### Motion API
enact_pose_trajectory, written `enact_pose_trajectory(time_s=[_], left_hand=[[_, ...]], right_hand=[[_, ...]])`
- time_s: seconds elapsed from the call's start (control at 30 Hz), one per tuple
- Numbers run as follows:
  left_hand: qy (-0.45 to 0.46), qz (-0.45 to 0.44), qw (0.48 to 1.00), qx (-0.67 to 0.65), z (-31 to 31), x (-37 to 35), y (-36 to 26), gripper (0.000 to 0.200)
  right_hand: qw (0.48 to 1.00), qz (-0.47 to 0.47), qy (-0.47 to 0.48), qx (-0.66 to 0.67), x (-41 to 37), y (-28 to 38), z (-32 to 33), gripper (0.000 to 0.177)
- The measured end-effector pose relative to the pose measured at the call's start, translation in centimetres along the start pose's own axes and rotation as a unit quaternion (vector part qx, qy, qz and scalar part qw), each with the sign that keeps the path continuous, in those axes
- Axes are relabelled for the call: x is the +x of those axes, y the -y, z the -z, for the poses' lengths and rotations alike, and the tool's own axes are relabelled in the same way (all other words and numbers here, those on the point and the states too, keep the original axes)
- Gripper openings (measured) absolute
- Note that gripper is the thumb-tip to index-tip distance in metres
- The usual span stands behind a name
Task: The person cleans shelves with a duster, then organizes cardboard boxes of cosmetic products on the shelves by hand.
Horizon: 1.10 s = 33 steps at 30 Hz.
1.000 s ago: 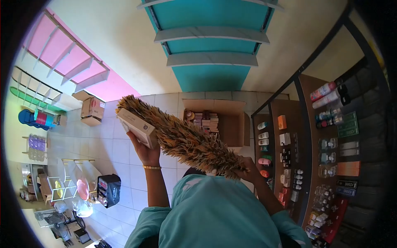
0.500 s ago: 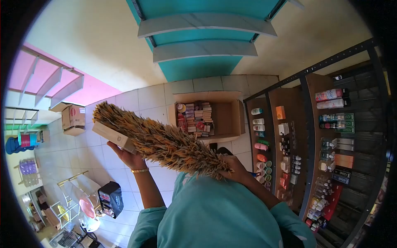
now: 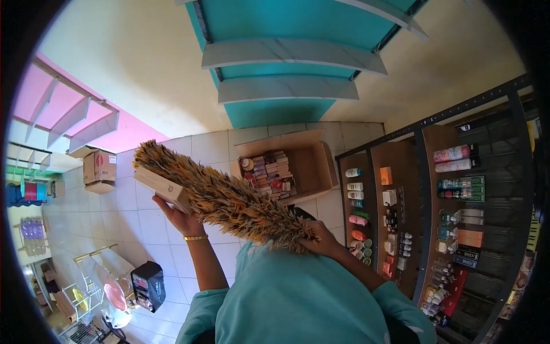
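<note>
My left hand (image 3: 182, 218), wearing a gold bangle, grips a small beige box (image 3: 162, 189) from below and behind. In my right hand (image 3: 322, 241) is the lower end of a long feather duster (image 3: 229, 198) with orange-brown and dark feathers. The duster slants across from my right hand to the upper left, and its feathers lie along the upper side of the box. Its handle is hidden by my hand and the feathers. Beyond the duster, an open cardboard box (image 3: 318, 175) on the floor holds many small packages (image 3: 269, 172) in its left part.
To the right stands a dark-framed shelf rack (image 3: 421, 189) with bottles, jars and boxes. Marbled wall shelves (image 3: 289, 89) hang ahead against a teal panel. On the tiled floor at left are another carton (image 3: 100, 171), a black bag (image 3: 149, 285) and a white wire rack (image 3: 86, 292).
The view has tilted slightly, so the wall shelves and the open carton appear lower. The feather duster and the beige box have shifted a little, both still held.
</note>
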<state>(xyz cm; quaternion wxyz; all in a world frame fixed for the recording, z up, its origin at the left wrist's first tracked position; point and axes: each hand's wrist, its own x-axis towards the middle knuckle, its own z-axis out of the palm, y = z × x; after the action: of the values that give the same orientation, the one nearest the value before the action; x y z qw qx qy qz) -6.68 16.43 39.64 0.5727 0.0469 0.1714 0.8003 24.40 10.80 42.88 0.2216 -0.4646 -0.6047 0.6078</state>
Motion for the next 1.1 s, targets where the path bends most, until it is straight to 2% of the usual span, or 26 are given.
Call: enact_pose_trajectory(time_s=[0.07,0.2,0.27,0.37,0.47,0.57,0.67,0.8,1.1], left_hand=[[0.026,0.021,0.999,-0.024,0.7,0.4,0.3,0.054],[0.045,0.03,0.998,-0.038,0.2,0.8,1.5,0.053],[-0.009,0.008,1.0,-0.007,-0.8,0.8,2.3,0.054],[-0.046,-0.002,0.999,0.007,-1.2,1.0,3.7,0.054],[-0.057,0.007,0.998,0.033,-1.6,0.7,5.5,0.053],[-0.064,0.005,0.997,0.037,-2.5,1.0,8.0,0.053],[-0.061,0.026,0.997,0.041,-2.3,1.0,8.4,0.052],[-0.005,0.061,0.997,0.046,-2.8,1.7,9.0,0.051],[-0.019,0.068,0.996,0.045,-3.0,3.1,10.2,0.05]], right_hand=[[0.999,-0.029,0.01,0.027,0.2,0.3,0.5,0.039],[0.999,-0.01,0.006,0.031,0.4,-1.2,1.6,0.037],[1.0,0.027,-0.002,-0.016,0.8,-1.6,2.4,0.036],[0.997,-0.016,0.043,0.054,1.3,-4.4,3.4,0.036],[0.983,-0.13,0.083,0.095,1.1,-3.7,5.6,0.036],[0.998,0.021,0.03,0.047,0.3,-7.4,6.5,0.036],[0.995,0.038,0.014,0.088,-0.1,-6.0,7.4,0.029],[0.995,0.038,0.002,0.087,-0.5,-6.9,7.8,0.034],[0.998,0.018,-0.008,0.053,0.8,-5.9,9.5,0.036]])
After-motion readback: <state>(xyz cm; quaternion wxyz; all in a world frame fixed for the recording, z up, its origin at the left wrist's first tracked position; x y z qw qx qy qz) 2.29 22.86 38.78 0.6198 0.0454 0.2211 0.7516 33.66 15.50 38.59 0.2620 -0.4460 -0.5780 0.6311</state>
